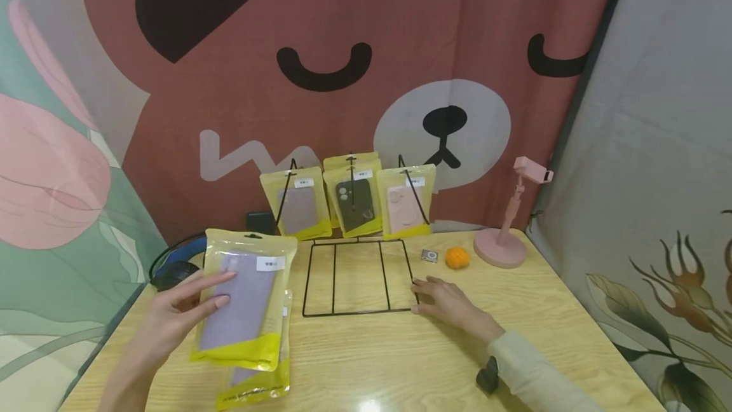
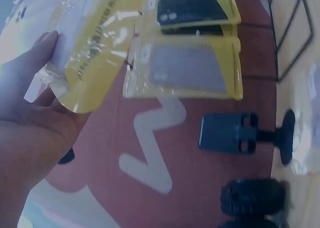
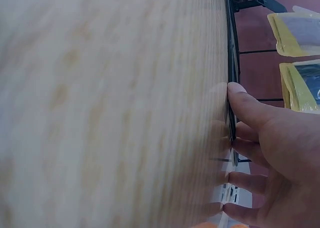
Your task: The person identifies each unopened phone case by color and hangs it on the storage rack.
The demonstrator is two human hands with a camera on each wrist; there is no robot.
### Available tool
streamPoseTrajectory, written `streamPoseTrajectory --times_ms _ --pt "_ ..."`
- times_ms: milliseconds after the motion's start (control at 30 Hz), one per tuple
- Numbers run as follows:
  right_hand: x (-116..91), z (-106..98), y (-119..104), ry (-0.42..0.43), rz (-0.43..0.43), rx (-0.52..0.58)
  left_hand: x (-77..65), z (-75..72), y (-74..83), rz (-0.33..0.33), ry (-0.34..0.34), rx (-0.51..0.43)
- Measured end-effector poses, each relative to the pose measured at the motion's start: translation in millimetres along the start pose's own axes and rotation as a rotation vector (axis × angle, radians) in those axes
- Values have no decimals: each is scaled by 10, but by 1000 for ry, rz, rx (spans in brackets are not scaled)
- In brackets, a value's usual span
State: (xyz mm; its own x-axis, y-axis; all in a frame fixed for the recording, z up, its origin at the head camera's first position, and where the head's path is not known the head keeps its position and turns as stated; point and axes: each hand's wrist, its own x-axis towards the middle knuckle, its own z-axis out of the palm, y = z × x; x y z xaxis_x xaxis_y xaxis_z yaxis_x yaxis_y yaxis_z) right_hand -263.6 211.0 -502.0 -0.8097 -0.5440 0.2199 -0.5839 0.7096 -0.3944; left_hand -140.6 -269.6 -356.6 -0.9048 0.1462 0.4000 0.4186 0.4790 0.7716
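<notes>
My left hand (image 1: pixel 168 316) holds a pouch with a purple phone case (image 1: pixel 243 304) by its left edge, thumb in front. The pouch is clear with yellow trim and a white label. Below and partly behind it, another pouched phone case (image 1: pixel 277 383) lies on the table. A black wire display rack (image 1: pixel 360 313) stands ahead, several pouches on its arms: a greyish-purple case (image 1: pixel 299 210) at left, a black case (image 1: pixel 356 205) in the middle, a pink case (image 1: pixel 405 208) at right. My right hand (image 1: pixel 448 304) grips the rack's base at its front right corner.
At right stand a pink stand (image 1: pixel 501 248), an orange ball-like object (image 1: pixel 457 257) and a small grey square item (image 1: pixel 429 255). Behind my left hand are a dark round object (image 1: pixel 174 274) and a black holder (image 2: pixel 227 132). A bear-print curtain (image 1: pixel 240 94) hangs behind the wooden table (image 1: pixel 354 361).
</notes>
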Motion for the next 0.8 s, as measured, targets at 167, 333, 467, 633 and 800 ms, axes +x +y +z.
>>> streamPoseTrajectory --times_ms 167,333,467,633,800 --pt "7 -4 -6 0 5 5 138 79 56 20 -54 5" --pt "3 -3 -17 4 0 2 220 123 6 43 -70 -23" --pt "0 0 -24 8 -2 1 258 135 -70 27 -73 -11" --pt "0 -6 -27 6 2 0 350 153 -172 -33 -66 38" --pt "-2 -2 -34 6 8 -1 524 208 -271 -62 -91 35"
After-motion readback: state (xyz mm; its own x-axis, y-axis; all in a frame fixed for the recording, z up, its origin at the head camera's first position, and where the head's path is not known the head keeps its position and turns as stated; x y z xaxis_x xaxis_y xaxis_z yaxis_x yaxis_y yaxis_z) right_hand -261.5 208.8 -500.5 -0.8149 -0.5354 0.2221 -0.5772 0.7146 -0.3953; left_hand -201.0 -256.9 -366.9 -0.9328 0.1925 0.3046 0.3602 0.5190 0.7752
